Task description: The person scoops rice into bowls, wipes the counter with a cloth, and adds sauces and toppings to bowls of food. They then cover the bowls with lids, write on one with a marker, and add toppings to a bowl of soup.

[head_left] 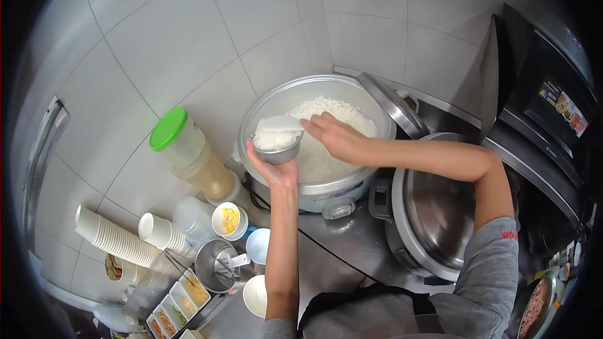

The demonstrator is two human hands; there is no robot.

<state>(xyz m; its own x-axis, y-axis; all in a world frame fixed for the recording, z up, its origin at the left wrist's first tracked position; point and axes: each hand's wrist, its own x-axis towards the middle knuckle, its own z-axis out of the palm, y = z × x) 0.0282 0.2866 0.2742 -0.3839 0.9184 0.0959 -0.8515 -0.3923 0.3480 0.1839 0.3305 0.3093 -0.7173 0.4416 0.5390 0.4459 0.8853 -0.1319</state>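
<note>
My left hand (274,168) is closed around a small metal bowl (281,152) with white rice (274,140) heaped in it. My right hand (331,135) grips a white rice paddle (281,124), whose flat blade rests on top of the rice in the bowl. Both hands are over a large open rice cooker (314,186), which holds a mass of cooked rice (342,122). The cooker's metal lid (397,105) leans at its right side.
A second, lidded cooker (440,207) stands to the right. On the left are a green-lidded container (195,157), stacked white cups (116,236), a steel pot (217,270), small bowls (257,245) and a topping tray (182,301). A tiled wall rises behind.
</note>
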